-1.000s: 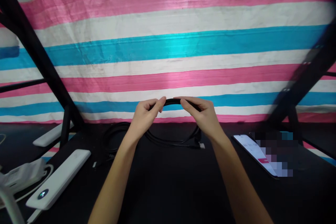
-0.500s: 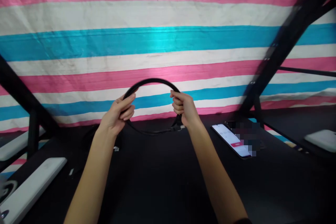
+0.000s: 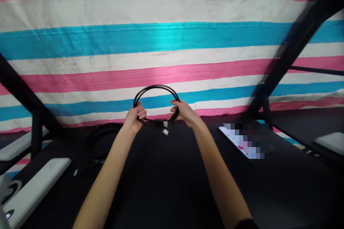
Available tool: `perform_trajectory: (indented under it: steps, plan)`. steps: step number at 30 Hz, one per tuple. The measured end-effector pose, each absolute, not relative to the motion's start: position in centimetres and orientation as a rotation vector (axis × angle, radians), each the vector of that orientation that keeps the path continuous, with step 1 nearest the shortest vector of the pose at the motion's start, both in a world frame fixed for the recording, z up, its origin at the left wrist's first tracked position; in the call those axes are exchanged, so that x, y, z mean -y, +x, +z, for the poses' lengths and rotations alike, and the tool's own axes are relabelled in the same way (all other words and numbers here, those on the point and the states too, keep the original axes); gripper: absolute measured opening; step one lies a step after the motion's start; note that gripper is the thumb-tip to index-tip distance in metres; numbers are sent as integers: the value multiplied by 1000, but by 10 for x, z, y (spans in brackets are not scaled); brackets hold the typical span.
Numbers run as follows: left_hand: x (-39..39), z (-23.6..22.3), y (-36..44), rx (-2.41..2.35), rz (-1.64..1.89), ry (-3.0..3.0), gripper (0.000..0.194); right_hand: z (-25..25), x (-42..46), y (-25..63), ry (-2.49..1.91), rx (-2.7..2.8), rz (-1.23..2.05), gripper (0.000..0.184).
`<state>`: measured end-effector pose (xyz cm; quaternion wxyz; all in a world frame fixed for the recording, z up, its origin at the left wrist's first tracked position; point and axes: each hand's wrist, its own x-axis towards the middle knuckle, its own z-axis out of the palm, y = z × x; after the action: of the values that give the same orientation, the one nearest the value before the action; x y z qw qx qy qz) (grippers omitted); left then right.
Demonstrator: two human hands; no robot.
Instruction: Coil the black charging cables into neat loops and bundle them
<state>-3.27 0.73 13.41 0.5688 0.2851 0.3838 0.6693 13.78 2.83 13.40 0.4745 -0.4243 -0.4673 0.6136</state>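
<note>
I hold a black cable (image 3: 156, 88) wound into a small upright coil above the black table (image 3: 166, 186). My left hand (image 3: 135, 118) is closed round the coil's left side. Closed on the right side is my right hand (image 3: 184, 112). Two silver plugs (image 3: 165, 128) hang from the bottom of the coil between my hands. A second black cable (image 3: 100, 139) lies coiled on the table to the left of my left forearm.
A phone (image 3: 242, 143) with a lit screen lies on the table to the right. White power banks (image 3: 34, 186) lie at the left, another white object (image 3: 329, 142) at the far right. Black frame bars (image 3: 295, 39) cross a striped pink, white and blue cloth (image 3: 161, 35) behind.
The cable loop has tightened into a smaller coil of several turns. My hands have come closer together, and the plugs now hang free below the coil.
</note>
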Motion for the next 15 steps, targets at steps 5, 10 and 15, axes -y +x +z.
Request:
perform_trajectory:
  steps: [5,10,15]
  plan:
    - [-14,128,-43,-1009,1356,823,20,113,-40,152,-1492,1622,1428,25]
    - [-14,108,-46,-1321,1070,1089,33,96,-49,151,-1826,1751,1490,32]
    - [-19,90,-55,-1728,638,1234,56,86,-54,151,-2088,1855,1598,34]
